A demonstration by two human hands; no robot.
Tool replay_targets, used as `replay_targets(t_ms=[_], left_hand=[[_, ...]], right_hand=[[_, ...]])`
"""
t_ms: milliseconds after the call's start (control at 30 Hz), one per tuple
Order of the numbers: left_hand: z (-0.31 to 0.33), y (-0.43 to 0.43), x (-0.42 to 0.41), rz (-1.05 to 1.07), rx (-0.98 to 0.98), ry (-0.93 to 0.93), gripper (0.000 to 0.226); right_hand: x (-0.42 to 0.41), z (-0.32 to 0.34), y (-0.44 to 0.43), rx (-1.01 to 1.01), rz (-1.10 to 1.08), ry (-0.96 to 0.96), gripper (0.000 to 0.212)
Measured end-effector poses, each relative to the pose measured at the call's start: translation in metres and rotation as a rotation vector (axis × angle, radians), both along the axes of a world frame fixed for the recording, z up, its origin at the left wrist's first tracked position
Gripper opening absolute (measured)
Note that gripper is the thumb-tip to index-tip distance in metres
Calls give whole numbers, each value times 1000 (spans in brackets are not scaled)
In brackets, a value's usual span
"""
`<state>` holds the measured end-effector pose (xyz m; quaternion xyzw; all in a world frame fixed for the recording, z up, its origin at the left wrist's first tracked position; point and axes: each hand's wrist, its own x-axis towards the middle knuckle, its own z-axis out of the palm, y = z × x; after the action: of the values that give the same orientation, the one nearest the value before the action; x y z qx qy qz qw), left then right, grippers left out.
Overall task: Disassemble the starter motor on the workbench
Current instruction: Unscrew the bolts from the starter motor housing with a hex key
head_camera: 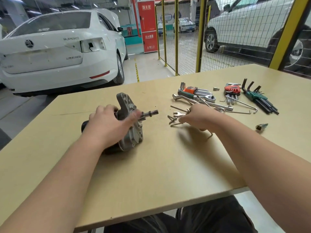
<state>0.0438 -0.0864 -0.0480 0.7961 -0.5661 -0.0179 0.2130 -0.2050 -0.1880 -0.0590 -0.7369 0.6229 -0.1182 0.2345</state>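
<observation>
Red fire cabinet [148,26] marked 消火栓 and 119; grey metal starter motor [129,115] lying on beige wooden workbench [168,165], left hand [107,123] gripping it; right hand [200,118] blurred, curled over loose hex keys [178,108], grip unclear

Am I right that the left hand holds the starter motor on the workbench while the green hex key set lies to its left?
Not quite: the head view shows the green hex key set lying well to the right of the starter motor. The left hand does hold the motor on the workbench.
</observation>
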Motion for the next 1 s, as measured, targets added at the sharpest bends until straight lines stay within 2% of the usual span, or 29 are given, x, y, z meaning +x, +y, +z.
replay_targets(t_ms=[33, 67, 133, 167, 233, 300, 400, 533, 633, 733, 867, 1000], left_hand=[[6, -7, -2, 32, 45, 7, 111], [8, -13, -4, 35, 65, 10, 95], [5, -19, -10, -3, -28, 87, 48], [1, -19, -12, -18, -95, 148, 37], [-6, -18, -14, -40, -205, 209, 31], [-7, -13, -15, -55, -344, 231, 29], [-9, -5, -11, -64, -556, 262, 27], [-15, 9, 1, -92, -731, 441, 22], [-16, 20, 11, -184, -845, 614, 19], [-17, 27, 21, -223, -886, 748, 19], [-18, 29, 26, -232, -912, 798, 25], [-18, 28, 28, -227, -927, 822, 30]], right_hand=[[0, 0, -1, -35, -2, -12, 36], [0, 2, -1, -77, -6, -53, 33], [0, 3, 0, -134, 1, -235, 23], [-1, 1, 2, -147, 22, -354, 23], [-3, -2, 9, -143, 78, -582, 24], [-3, -4, 13, -168, 113, -688, 23], [3, -5, 14, -324, 190, -465, 28], [13, -7, 28, -321, 393, -63, 28], [24, 2, 47, -542, 583, 123, 26], [38, 13, 69, -700, 632, 112, 24], [53, 21, 95, -578, 616, -110, 24], [63, 25, 99, -521, 501, -162, 24]])
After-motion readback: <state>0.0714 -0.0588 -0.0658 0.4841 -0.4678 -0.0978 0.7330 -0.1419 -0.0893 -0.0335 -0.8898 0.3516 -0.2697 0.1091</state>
